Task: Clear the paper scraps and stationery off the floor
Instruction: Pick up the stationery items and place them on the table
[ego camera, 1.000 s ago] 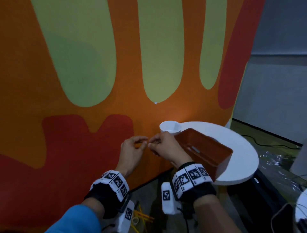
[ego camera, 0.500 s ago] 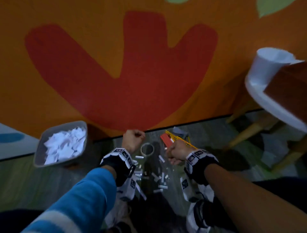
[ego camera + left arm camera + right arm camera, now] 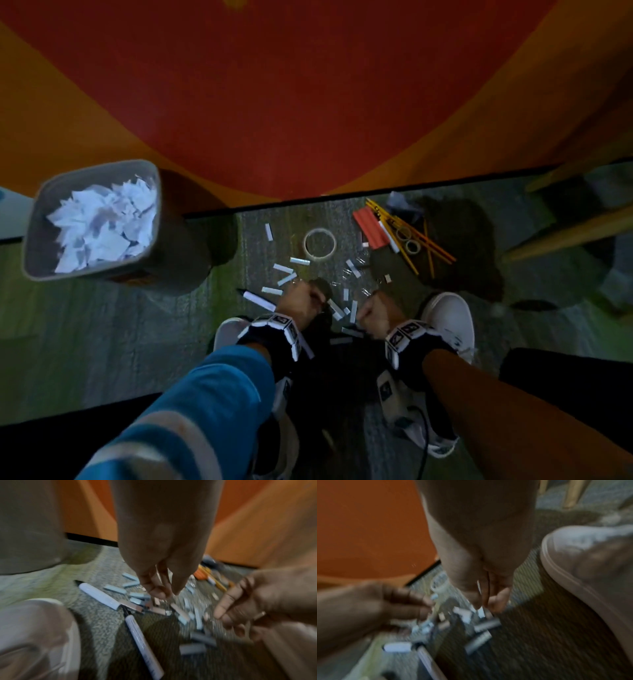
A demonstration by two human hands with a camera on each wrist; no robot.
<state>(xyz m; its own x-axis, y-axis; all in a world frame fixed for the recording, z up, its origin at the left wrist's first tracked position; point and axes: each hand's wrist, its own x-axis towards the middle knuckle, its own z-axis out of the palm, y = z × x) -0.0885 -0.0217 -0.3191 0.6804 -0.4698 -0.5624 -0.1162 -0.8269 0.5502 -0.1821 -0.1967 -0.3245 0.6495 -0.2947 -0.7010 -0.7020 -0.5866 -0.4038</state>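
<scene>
Several short white strips (image 3: 284, 269) lie scattered on the grey carpet, with a clear tape roll (image 3: 320, 244), a red block (image 3: 371, 228), yellow pencils (image 3: 421, 240) and a white marker (image 3: 99, 596) around them. My left hand (image 3: 301, 301) hangs just above the strips with its fingertips (image 3: 159, 592) bunched together, and nothing shows in them. My right hand (image 3: 375, 315) is low beside it, thumb against forefinger (image 3: 498, 600). A thin white sliver shows between them; the blur hides whether it is held.
A grey bin (image 3: 99, 167) full of white paper scraps (image 3: 102, 226) stands at the left against the orange and red wall (image 3: 308, 102). My white shoes (image 3: 448, 318) flank the pile. Wooden table legs (image 3: 565, 233) rise at the right.
Both hands came down from the cup on the white table to just above the strips on the floor. My view dropped from the wall to the carpet.
</scene>
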